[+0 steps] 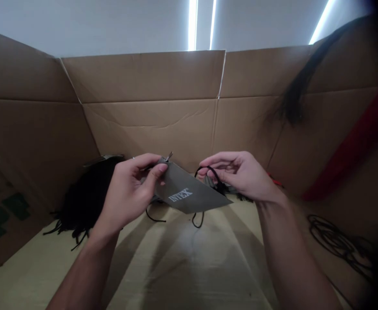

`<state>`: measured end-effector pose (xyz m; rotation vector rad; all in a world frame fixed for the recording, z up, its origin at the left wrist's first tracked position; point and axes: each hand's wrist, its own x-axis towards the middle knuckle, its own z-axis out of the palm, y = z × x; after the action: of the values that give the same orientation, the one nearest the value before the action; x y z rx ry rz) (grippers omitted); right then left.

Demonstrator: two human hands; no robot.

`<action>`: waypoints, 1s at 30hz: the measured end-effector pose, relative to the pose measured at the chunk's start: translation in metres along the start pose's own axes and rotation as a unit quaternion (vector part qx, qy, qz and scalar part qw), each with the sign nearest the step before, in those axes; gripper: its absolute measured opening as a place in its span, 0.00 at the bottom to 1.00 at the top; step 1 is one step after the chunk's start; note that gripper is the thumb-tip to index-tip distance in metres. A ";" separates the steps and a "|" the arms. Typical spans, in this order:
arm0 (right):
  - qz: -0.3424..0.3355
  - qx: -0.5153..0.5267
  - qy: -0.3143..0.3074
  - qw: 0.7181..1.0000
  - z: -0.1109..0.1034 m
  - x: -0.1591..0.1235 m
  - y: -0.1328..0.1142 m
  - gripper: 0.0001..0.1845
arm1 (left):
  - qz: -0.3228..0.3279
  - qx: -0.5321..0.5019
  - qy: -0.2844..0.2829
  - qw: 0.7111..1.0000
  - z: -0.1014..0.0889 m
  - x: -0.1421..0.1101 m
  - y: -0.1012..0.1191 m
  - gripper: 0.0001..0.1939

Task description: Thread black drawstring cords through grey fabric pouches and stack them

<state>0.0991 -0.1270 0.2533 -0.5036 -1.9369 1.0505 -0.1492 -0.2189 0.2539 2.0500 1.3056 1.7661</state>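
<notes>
My left hand point(137, 181) pinches the top corner of a grey-green flat piece point(197, 191) printed "INTEX", which hangs tilted with its point toward the right. A small metal-looking tip point(169, 156) sticks up at that corner beside my thumb. To the right, my right hand point(237, 170) has thumb and fingers closed on a black cord point(213, 171) bent into a loop. Another thin cord loop point(198, 220) dangles below the printed piece. Whether these two cords are one piece is hidden behind it.
Cardboard walls point(150, 77) enclose the pale work surface point(189, 275). A bundle of black cords point(85, 193) lies at left, and a loose cord coil point(340, 245) at right. Dark hair-like strands point(295, 103) and a red strip point(350, 146) show at upper right.
</notes>
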 end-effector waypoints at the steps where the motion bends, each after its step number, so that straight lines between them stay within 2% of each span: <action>1: -0.019 -0.015 0.023 0.999 0.001 -0.003 -0.006 0.12 | -0.005 -0.007 -0.007 1.000 0.003 -0.001 0.001 0.07; 3: -0.078 -0.074 0.053 0.993 0.006 -0.009 -0.018 0.09 | -0.012 -0.015 -0.019 1.000 0.007 -0.004 0.003 0.08; 5: -0.122 -0.135 0.057 0.982 0.012 -0.014 -0.027 0.12 | -0.011 -0.020 -0.025 0.999 0.011 -0.006 0.005 0.08; 9: -0.125 -0.243 0.048 0.961 0.026 -0.022 -0.037 0.17 | 0.015 0.000 -0.021 1.000 0.017 -0.010 0.005 0.07; 12: -0.170 -0.309 0.043 0.935 0.033 -0.024 -0.039 0.17 | 0.023 0.018 -0.032 0.999 0.019 -0.011 0.005 0.07; 14: -0.190 -0.320 0.033 0.928 0.036 -0.024 -0.038 0.16 | 0.019 0.013 -0.043 0.999 0.020 -0.012 0.006 0.07; 22: -0.197 -0.321 0.035 0.926 0.037 -0.021 -0.038 0.16 | 0.016 -0.023 -0.076 0.997 0.019 -0.013 0.010 0.07; 25: -0.194 -0.310 0.034 0.930 0.037 -0.021 -0.038 0.14 | 0.013 -0.021 -0.084 0.996 0.021 -0.016 0.008 0.03; 26: -0.188 -0.303 0.036 0.934 0.037 -0.021 -0.038 0.13 | 0.013 -0.019 -0.083 0.996 0.022 -0.017 0.007 0.08; 29: -0.154 -0.281 0.050 0.946 0.038 -0.022 -0.038 0.12 | 0.031 0.000 -0.074 0.997 0.026 -0.020 0.005 0.31; 30: -0.142 -0.277 0.058 0.949 0.039 -0.022 -0.038 0.11 | 0.047 0.014 -0.073 0.996 0.027 -0.021 0.004 0.35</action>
<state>0.0809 -0.1815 0.2627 -0.5525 -2.1125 0.2773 -0.1226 -0.2243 0.2325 2.2430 1.2192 1.6069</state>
